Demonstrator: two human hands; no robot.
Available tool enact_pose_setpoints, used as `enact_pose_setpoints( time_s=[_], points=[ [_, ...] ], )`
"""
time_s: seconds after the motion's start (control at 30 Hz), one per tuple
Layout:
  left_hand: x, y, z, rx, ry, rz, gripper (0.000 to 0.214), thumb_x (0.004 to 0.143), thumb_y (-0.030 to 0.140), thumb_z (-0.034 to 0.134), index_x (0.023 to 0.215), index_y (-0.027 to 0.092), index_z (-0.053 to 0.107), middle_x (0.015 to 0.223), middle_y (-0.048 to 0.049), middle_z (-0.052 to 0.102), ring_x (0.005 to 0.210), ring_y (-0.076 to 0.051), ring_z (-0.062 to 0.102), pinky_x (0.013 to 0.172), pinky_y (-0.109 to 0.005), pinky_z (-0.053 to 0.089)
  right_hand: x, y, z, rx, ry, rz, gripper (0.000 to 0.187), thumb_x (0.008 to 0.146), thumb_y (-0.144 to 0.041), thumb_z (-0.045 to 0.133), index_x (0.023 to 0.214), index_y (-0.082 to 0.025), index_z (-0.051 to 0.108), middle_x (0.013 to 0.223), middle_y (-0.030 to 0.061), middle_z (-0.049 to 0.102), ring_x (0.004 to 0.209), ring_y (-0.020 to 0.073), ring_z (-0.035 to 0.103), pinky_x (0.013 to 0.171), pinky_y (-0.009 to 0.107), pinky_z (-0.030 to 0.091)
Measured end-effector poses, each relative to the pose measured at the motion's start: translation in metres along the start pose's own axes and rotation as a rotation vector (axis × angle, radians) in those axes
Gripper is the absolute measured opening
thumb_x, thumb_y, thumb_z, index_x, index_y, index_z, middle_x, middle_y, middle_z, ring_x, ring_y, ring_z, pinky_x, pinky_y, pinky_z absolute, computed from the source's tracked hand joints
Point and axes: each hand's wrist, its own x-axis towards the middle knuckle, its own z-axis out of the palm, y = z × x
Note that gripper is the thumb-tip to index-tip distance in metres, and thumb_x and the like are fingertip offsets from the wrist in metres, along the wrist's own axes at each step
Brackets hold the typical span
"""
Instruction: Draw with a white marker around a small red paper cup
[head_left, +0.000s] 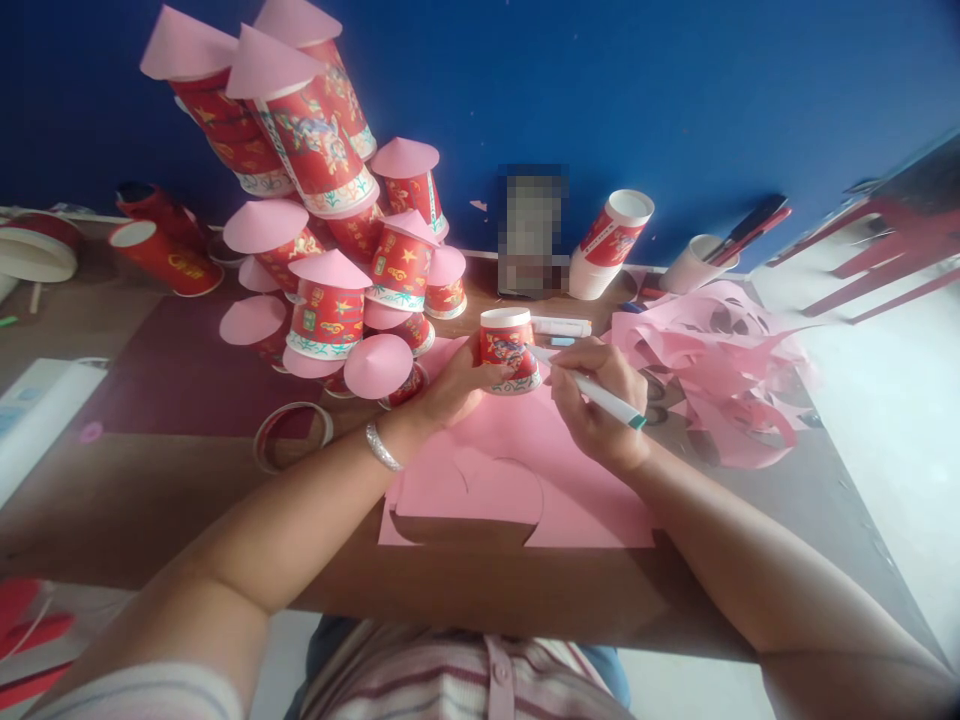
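Observation:
My left hand is closed around a red paper cup with a white rim and a colourful printed pattern. In my right hand is a white marker with a green end, its tip at the right side of the cup. Both hands are above pink paper that has a curved piece cut out of it. Left of my left hand, several red paper cups topped with pink paper cones are stacked in a cluster.
A tape roll lies near my left forearm. Pink paper scraps and scissors are to the right. Behind stand stacked cups, a pixelated upright object and a pen cup. A blue wall closes the back.

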Motion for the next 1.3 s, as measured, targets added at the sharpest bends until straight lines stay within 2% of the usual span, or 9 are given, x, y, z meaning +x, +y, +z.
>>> enact_pose_setpoints(
  time_s=[0.17, 0.53, 0.9, 1.1, 1.3],
  points=[
    [0.0002, -0.0017, -0.0011, -0.007, -0.002, 0.007, 0.041, 0.078, 0.047, 0.091, 0.103, 0.018, 0.075, 0.1, -0.0071, 0.076, 0.098, -0.024, 0.071, 0.094, -0.039, 0.054, 0.0027, 0.0006, 0.0007, 0.034, 0.028, -0.012, 0.007, 0.101, -0.02, 0.06, 0.098, -0.026, 0.059, 0.074, -0.0036, 0.07, 0.068, 0.0156, 0.072, 0.06, 0.029, 0.055],
    [0.0009, -0.0021, -0.0016, -0.018, 0.016, 0.002, 0.05, 0.076, 0.049, 0.094, 0.11, 0.019, 0.074, 0.101, -0.0067, 0.077, 0.098, -0.024, 0.071, 0.092, -0.038, 0.055, 0.002, 0.0022, 0.0001, 0.022, -0.012, 0.047, 0.004, 0.102, -0.023, 0.06, 0.099, -0.026, 0.058, 0.08, -0.0019, 0.072, 0.064, 0.0146, 0.068, 0.059, 0.029, 0.052],
    [0.0018, 0.0013, 0.0013, 0.004, -0.019, 0.011, 0.043, 0.079, 0.051, 0.092, 0.102, 0.018, 0.075, 0.099, -0.0066, 0.077, 0.097, -0.023, 0.072, 0.092, -0.038, 0.056, 0.0013, -0.0017, 0.0006, -0.034, -0.024, 0.067, 0.006, 0.099, -0.022, 0.056, 0.095, -0.026, 0.058, 0.081, -0.0012, 0.073, 0.067, 0.0152, 0.07, 0.06, 0.029, 0.053],
    [0.0005, -0.0007, -0.0012, 0.011, -0.011, 0.021, 0.037, 0.08, 0.044, 0.09, 0.103, 0.018, 0.074, 0.098, -0.0055, 0.076, 0.096, -0.023, 0.071, 0.091, -0.038, 0.055, -0.0014, -0.0022, 0.002, -0.029, -0.016, 0.002, 0.006, 0.098, -0.021, 0.061, 0.096, -0.026, 0.059, 0.081, -0.0014, 0.074, 0.066, 0.015, 0.068, 0.058, 0.027, 0.05],
    [0.0001, -0.0013, -0.0028, 0.006, -0.019, 0.024, 0.033, 0.081, 0.037, 0.087, 0.105, 0.019, 0.072, 0.097, -0.0042, 0.074, 0.094, -0.021, 0.069, 0.089, -0.037, 0.054, -0.0006, -0.0057, 0.0029, -0.052, -0.017, -0.042, 0.011, 0.096, -0.015, 0.058, 0.095, -0.025, 0.059, 0.074, -0.0037, 0.068, 0.06, 0.0131, 0.062, 0.055, 0.026, 0.045]
  ],
)
